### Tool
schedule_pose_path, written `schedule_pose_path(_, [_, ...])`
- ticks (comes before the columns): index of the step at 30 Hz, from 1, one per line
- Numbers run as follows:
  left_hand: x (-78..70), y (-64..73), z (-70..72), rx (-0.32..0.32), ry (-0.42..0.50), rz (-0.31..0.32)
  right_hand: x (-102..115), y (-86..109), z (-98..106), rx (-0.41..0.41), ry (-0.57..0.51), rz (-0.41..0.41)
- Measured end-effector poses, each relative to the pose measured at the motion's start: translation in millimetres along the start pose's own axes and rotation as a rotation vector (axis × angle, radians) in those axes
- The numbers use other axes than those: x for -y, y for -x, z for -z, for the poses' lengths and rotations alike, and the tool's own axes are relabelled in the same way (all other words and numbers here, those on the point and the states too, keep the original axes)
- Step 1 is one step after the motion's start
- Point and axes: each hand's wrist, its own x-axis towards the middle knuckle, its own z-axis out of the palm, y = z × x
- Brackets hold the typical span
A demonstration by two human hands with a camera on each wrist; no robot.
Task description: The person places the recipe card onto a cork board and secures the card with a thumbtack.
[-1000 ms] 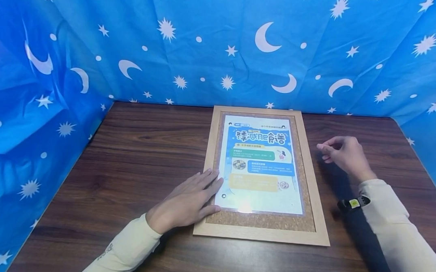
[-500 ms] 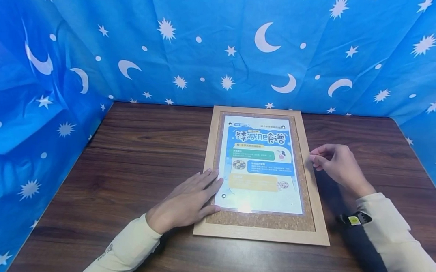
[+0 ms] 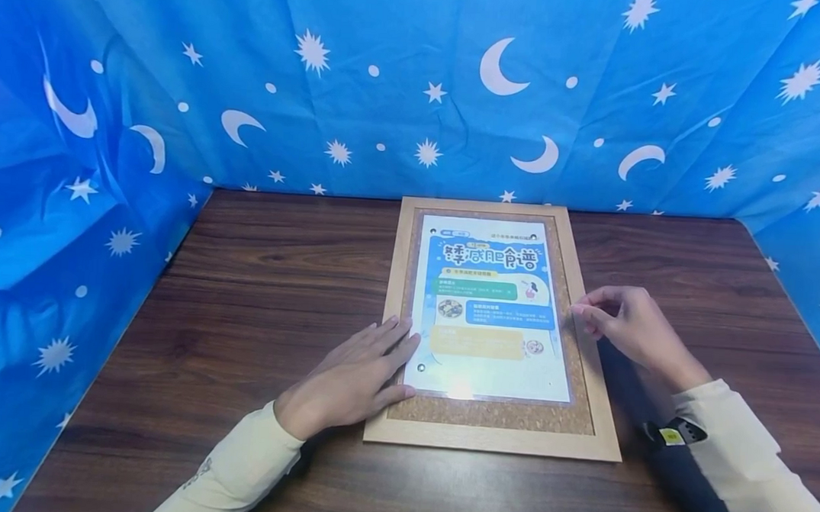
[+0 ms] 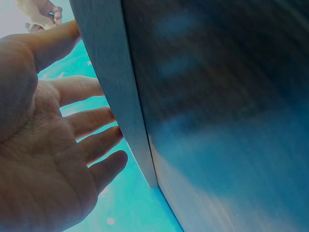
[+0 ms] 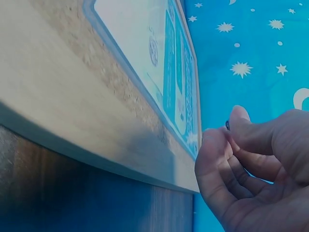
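Observation:
A laminated poster (image 3: 490, 370) with blue, green and yellow panels lies on a wood-framed cork board (image 3: 488, 418). Round thumbtacks show at its top left (image 3: 433, 231), top right (image 3: 533, 237) and bottom left (image 3: 421, 368) corners. My left hand (image 3: 346, 379) rests with spread, nearly straight fingers on the board's left frame, fingertips at the poster's edge. Above the right frame, my right hand (image 3: 634, 327) pinches a small dark thumbtack (image 5: 227, 124) between thumb and forefinger, mostly hidden by the fingertips. That hand's other fingers are curled.
The board lies on a dark wood-grain table (image 3: 265, 280), its far end near the back edge. A blue curtain (image 3: 389, 95) with white moons and stars hangs behind and at both sides. A bright glare spot lies on the poster's lower part.
My right hand has moved left and nearer to me, from beside the board to over its right frame, still pinching. My left hand and the board have stayed put.

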Motion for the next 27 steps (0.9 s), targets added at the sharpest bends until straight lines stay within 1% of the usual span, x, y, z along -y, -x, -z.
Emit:
schedule_pose_path(2, [0.1,-0.3,0.3,-0.001,0.0,-0.002,1,2.2,0,0.02,-0.009,0.007])
schedule_pose_path(6, [0.1,-0.6,0.6,0.004,0.001,0.003,5,6.3,-1,0.075,-0.029,-0.019])
schedule_pose_path(9, [-0.2,-1.1,1.0,0.006,0.003,0.007,7,8.5,-1,0.104,-0.02,-0.036])
schedule_pose_path(13, [-0.6,-1.9,1.3,0.008,0.006,0.009,8,9.9,-1,0.123,-0.021,-0.02])
schedule_pose_path(16, [-0.9,-2.1,1.4,0.012,0.007,0.013,8,10.2,0,0.148,-0.06,0.0])
schedule_pose_path(21, [-1.0,-1.9,1.7,0.012,0.001,0.011,7,10.9,0,0.227,-0.14,0.02])
schedule_pose_path(23, [-1.0,-1.7,1.7,0.011,0.002,0.01,7,11.0,-1,0.256,-0.165,0.014])
schedule_pose_path(27, [-1.1,-1.3,1.2,0.009,0.005,0.011,7,11.3,-3,0.301,-0.212,-0.027])
